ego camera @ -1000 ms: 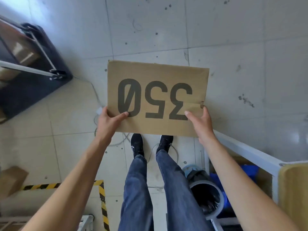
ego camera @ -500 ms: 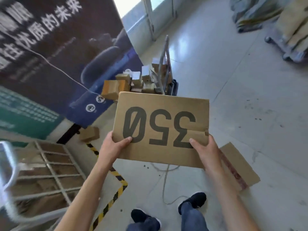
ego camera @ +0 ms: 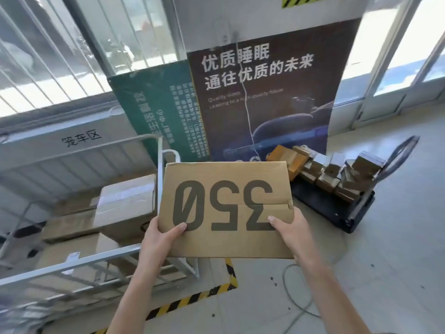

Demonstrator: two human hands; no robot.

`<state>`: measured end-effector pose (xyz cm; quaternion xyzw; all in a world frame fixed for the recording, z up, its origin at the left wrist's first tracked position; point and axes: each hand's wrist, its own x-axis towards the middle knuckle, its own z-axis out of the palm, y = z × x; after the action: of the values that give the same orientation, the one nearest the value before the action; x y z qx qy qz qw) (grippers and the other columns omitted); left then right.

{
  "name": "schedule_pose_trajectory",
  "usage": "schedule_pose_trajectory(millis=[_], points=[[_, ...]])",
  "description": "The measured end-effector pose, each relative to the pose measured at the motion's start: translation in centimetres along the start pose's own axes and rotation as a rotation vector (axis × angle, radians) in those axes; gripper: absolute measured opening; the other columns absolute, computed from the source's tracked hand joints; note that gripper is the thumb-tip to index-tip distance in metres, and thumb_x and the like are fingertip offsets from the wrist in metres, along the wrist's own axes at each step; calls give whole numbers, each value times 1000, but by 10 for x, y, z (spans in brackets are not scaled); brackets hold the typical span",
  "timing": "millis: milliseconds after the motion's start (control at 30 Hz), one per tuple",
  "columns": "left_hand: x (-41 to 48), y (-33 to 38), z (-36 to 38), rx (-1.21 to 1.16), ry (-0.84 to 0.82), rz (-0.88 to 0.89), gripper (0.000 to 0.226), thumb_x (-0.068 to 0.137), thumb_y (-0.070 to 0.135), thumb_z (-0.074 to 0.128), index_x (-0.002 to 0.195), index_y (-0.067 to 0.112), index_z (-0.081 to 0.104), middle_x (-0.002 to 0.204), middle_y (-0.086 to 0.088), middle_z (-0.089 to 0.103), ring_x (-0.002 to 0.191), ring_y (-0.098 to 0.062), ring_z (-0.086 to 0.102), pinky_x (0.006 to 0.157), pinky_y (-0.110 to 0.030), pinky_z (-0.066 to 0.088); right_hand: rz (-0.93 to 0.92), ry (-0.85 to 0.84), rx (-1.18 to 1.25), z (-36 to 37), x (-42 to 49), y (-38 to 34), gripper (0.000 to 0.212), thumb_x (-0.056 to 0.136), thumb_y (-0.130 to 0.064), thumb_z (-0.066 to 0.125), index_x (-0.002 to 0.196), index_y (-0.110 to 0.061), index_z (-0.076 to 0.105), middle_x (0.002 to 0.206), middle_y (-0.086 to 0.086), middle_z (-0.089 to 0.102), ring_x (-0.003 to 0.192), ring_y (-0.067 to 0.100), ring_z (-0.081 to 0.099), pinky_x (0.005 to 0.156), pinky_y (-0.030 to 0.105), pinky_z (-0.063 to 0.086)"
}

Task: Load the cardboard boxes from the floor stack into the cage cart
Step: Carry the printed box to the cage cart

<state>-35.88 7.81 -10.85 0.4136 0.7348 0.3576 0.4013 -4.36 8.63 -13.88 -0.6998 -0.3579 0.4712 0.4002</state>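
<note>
Gripping the cardboard box (ego camera: 226, 208) at twelve o'clock by its near edge, left hand (ego camera: 159, 239) and right hand (ego camera: 293, 234), thumbs on top. Turned within the last second from bare floor toward the partly loaded cage cart (ego camera: 96, 259) at nine o'clock; probably lowering in next.

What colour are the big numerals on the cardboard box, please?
Dark charcoal numerals on the tan cardboard box; head view.

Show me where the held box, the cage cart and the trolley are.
box (ego camera: 226, 208), head view, printed top face.
cage cart (ego camera: 60, 268), head view, near top rail.
trolley (ego camera: 325, 210), head view, dark deck.
</note>
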Motion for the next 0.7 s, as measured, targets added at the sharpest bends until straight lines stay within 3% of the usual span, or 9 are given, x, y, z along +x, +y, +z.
schedule_pose_trajectory(millis=[167, 267, 400, 567, 700], points=[[29, -39, -106, -78, 113, -62, 61, 79, 42, 81, 127, 33, 45, 112, 13, 61, 101, -10, 59, 81, -38, 54, -29, -140, -50, 115, -2, -34, 43, 86, -37, 75, 121, -31, 52, 110, -7, 65, 98, 15, 62, 75, 38, 55], [50, -59, -148, -93, 156, -100, 66, 79, 42, 81, 133, 30, 47, 114, 12, 61, 102, -7, 58, 75, -30, 50, -51, -216, -107, 171, 5, -50, 40, 88, -37, 74, 119, -31, 50, 109, -7, 64, 97, 13, 61, 67, 30, 50], [93, -77, -196, -93, 203, -210, 68, 75, 41, 84, 130, 25, 49, 107, 15, 60, 96, -6, 56, 75, -33, 48, -58, -313, -156, 239, 22, -66, 27, 91, -33, 70, 108, -36, 49, 106, -9, 63, 93, 10, 61, 63, 27, 48], [161, -84, -258, -72, 235, -327, 64, 74, 41, 85, 124, 25, 49, 112, 4, 63, 105, -21, 59, 91, -48, 51, -55, -434, -234, 326, 58, -93, 31, 92, -33, 67, 116, -38, 48, 106, -13, 63, 97, 10, 61, 84, 40, 55], [213, -87, -302, -80, 270, -344, 56, 77, 35, 83, 121, 20, 52, 106, 2, 63, 97, -18, 60, 71, -36, 50, -59, -510, -267, 401, 84, -116, 36, 91, -35, 67, 122, -37, 47, 110, -15, 64, 100, 9, 62, 87, 39, 56]])
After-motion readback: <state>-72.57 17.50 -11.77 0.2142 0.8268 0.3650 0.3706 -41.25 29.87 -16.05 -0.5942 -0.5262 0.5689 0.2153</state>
